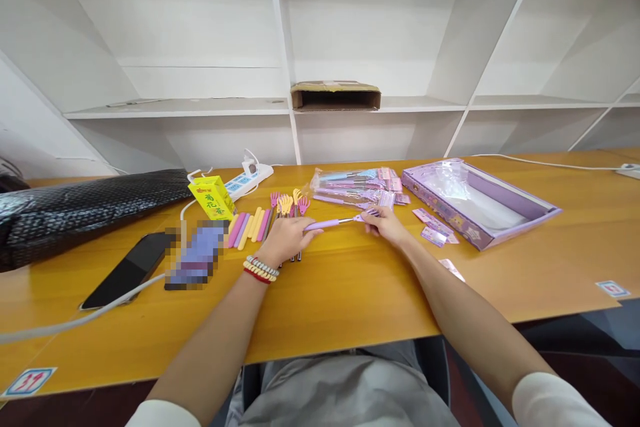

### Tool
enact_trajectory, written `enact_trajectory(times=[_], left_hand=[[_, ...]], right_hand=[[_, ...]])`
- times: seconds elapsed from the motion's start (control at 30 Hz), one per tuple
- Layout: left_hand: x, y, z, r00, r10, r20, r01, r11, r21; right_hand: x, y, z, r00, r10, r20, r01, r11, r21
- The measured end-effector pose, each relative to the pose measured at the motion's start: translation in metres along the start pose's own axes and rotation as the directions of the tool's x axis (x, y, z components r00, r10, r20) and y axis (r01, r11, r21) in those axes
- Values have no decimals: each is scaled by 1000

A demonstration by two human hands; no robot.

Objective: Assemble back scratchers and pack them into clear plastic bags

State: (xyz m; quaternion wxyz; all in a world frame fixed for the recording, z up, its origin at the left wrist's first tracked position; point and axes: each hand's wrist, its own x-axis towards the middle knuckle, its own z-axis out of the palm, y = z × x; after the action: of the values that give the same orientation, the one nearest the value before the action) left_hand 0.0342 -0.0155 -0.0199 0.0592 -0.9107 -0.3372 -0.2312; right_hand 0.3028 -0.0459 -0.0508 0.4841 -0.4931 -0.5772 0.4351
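Observation:
A purple telescopic back scratcher [327,223] is held crosswise above the table, its metal rod showing between the purple parts. My left hand [286,238] is closed around the handle end. My right hand [385,223] pinches the other end, where a purple claw-shaped head partly shows. Beside and under my left hand lie several pink and yellow claw heads on metal rods [285,204]. Left of these is a row of loose purple, yellow and pink handles [245,230]. Beyond my right hand, several bagged back scratchers [355,181] lie in clear plastic.
A purple open box [515,238] sits at the right, with small printed cards [434,235] beside it. At left are a yellow drink carton [213,198], a power strip [249,180], a black phone [127,270], a cable and a black wrapped roll [95,210]. White shelves hold a cardboard box [336,88].

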Motion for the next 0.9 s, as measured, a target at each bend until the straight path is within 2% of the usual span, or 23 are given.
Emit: enact_trajectory(times=[0.1, 0.23, 0.47, 0.67, 0.77, 0.9], left_hand=[[-1, 10, 2, 998, 13, 59, -16, 998, 59], [0, 20, 4, 999, 10, 50, -17, 990, 137], [1, 21, 8, 1000, 7, 14, -9, 993, 122], [1, 22, 6, 998, -25, 57, 18, 994, 109], [2, 26, 5, 995, -49, 91, 38, 992, 120], [2, 39, 7, 994, -2, 106, -5, 998, 59]], right_hand=[[-4, 5, -2, 999, 27, 42, -28, 999, 33], [-3, 5, -2, 999, 40, -2, -40, 998, 54], [-5, -5, 0, 998, -34, -46, 37, 997, 66], [-8, -8, 2, 998, -55, -34, 57, 997, 58], [-7, -5, 2, 999, -30, -33, 34, 992, 121], [-3, -1, 0, 995, 36, -89, -3, 940, 341]])
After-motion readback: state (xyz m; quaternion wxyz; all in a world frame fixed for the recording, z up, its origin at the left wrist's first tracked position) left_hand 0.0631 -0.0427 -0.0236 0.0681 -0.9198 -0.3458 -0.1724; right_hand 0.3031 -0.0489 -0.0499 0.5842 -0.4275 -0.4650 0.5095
